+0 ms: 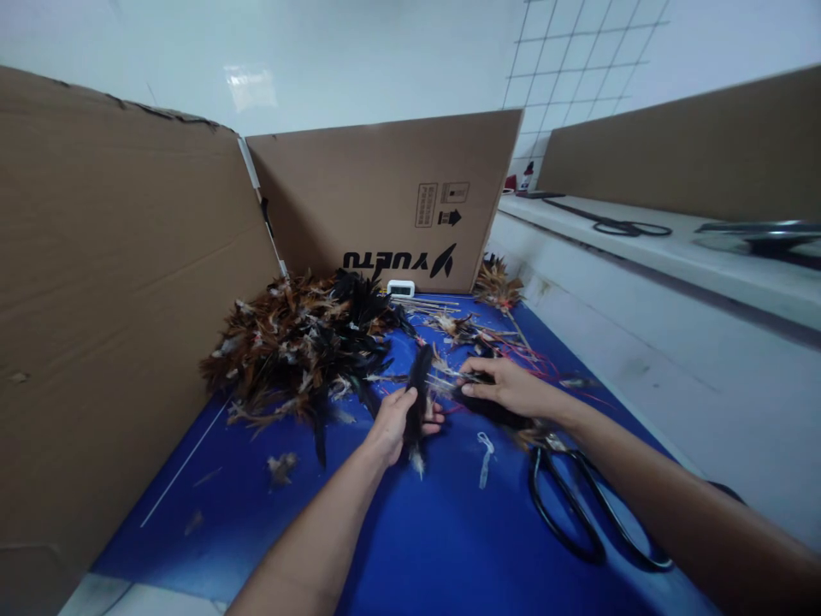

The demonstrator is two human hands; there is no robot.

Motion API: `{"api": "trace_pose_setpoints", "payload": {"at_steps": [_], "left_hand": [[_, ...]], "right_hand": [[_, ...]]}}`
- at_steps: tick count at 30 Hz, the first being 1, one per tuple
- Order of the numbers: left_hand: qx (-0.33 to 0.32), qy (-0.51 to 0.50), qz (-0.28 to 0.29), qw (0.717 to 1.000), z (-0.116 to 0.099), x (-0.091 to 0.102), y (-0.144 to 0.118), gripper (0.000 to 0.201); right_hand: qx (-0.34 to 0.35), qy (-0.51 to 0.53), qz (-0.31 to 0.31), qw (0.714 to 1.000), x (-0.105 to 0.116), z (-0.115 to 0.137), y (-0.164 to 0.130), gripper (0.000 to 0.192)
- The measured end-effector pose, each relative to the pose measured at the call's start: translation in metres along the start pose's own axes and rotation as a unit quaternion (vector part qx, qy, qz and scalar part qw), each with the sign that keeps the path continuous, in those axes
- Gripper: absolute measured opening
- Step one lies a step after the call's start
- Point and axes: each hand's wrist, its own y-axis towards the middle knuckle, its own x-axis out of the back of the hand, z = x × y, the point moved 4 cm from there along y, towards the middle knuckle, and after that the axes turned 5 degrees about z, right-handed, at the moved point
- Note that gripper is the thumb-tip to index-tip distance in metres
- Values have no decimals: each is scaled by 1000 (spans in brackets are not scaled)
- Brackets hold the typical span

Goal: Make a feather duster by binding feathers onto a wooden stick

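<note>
My left hand grips a dark feather that stands nearly upright, its pale end pointing down toward me. To the right, my right hand pinches the pale quill ends of some black feathers, which trail below the palm; blur hides how many there are. Scissors with large black handles lie under my right forearm, their blades partly covered by feathers. A big heap of brown and black feathers lies beyond my left hand. A knotted white strip rests between the hands and the scissors.
Cardboard walls rise at the left and back of the blue tabletop. A small white digital display stands at the back, near thin sticks and red strings. A ledge at right bears another pair of scissors.
</note>
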Motion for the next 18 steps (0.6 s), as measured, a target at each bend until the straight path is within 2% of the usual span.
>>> {"api": "trace_pose_setpoints", "payload": {"at_steps": [3,6,10,13,15,18], "left_hand": [[13,-31,11,999,3,-2,0,28],[-17,-27,7,999,5,2,4,28],[-108,104,-15,989,3,14,10,39],[-164,251,-66,952,-1,21,10,50],[-192,329,-83,921,-4,19,8,56],[-248,407,-83,875,-11,11,1,48]], "right_hand": [[9,11,9,1000,-10,5,4,25],[23,-8,11,1000,-15,9,8,26],[14,25,-35,999,-8,10,10,30],[-40,132,-77,987,3,5,9,34],[-73,228,-129,962,12,1,6,31],[-97,335,-198,916,26,-5,0,23]]}}
